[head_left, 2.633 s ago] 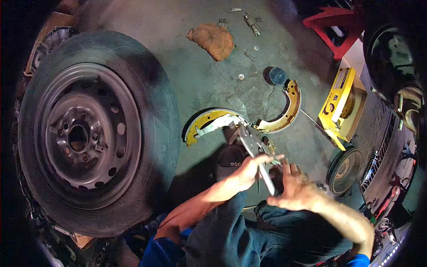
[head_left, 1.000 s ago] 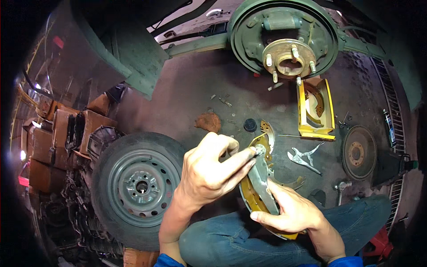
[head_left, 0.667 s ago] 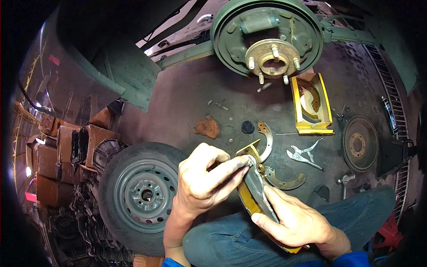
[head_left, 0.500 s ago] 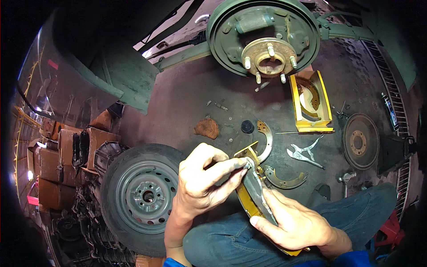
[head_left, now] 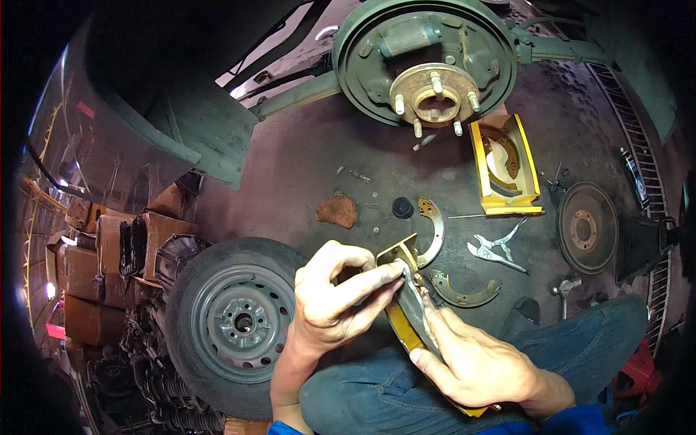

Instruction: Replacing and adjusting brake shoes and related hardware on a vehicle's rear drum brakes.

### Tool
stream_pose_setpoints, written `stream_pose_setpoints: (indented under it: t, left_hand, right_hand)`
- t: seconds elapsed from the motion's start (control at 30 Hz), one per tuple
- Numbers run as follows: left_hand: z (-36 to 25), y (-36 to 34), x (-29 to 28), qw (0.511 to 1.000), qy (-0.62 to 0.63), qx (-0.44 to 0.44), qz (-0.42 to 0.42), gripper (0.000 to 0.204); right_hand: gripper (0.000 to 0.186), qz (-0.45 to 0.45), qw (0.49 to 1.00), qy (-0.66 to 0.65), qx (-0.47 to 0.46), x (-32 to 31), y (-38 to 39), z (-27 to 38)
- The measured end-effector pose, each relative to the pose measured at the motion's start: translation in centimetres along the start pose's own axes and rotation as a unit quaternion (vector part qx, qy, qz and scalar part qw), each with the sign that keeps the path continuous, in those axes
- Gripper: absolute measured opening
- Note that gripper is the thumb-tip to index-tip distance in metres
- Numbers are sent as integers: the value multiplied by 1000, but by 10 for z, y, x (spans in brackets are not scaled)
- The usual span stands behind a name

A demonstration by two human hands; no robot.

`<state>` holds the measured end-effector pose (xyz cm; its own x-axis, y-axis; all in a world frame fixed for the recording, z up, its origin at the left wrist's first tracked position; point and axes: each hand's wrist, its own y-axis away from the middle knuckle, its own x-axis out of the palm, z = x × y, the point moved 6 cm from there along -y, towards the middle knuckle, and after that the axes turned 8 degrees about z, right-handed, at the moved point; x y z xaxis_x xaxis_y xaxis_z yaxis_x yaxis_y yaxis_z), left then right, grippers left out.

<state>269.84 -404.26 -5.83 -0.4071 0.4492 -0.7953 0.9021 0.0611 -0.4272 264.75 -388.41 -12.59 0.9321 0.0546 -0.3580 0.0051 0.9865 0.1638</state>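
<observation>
Left hand point(head_left: 339, 291) pinching yellow brake shoe point(head_left: 407, 328) toward its far end, right hand point(head_left: 480, 360) gripping its near part, pliers point(head_left: 499, 249) lying right

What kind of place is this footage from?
Most likely a vehicle repair workshop: there's an exposed wheel hub with its backing plate, a removed wheel with its tyre on the floor, and locking pliers lying beside loose brake shoes.
</observation>
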Motion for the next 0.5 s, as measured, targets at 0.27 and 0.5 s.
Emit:
stream_pose_setpoints:
  t: [0.27, 0.5]
  left_hand:
    - [4, 9, 3, 997, -25, 67, 19, 37]
    - [19, 20, -1, 984, 124, -89, -92, 36]
  right_hand:
    - [72, 44, 996, -46, 61, -2, -2, 2]
    - [73, 34, 996, -51, 65, 0, -3, -4]
